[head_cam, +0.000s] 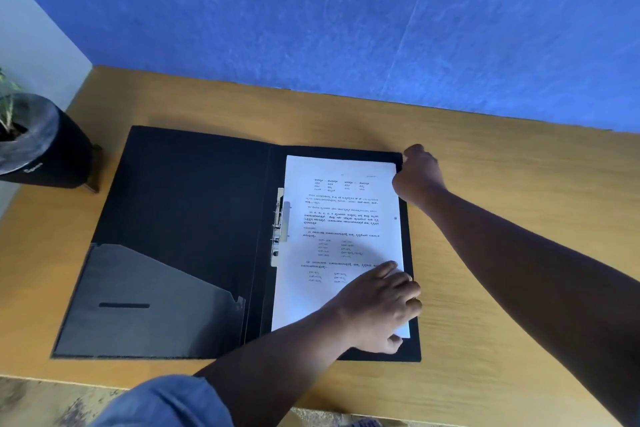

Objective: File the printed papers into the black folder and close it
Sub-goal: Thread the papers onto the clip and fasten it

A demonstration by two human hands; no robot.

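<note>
— How is the flat black folder (194,218) seen?

— It is laid open on the light wooden table (502,253); two panels are shown, joined by a spine down the middle; a translucent grey slanted pocket (145,302) is fixed to the lower part of the left panel, with a dark slot in it; a silver metal clip mechanism (280,225) is mounted just right of the spine.

— And the white printed papers (332,218)?

— They are laid on the right panel of the folder, their left edge against the clip; the top sheet is covered in black text set in paragraphs and short columns; how many sheets lie beneath cannot be told.

— Can anything be read?

— The script is too small to be read; a pale mark on the black plant pot (41,149), well left of the folder, is blurred as well.

— How are the hands placed?

— The left hand (381,305) is spread flat, fingers loosely open, pressed on the lower right corner of the papers; nothing is gripped by it. The right hand (419,173) is curled shut at the folder's upper right corner; whether the cover edge or the paper is pinched cannot be told.

— The counts?

— One folder, one clip, one pocket, one pot, two hands.
</note>
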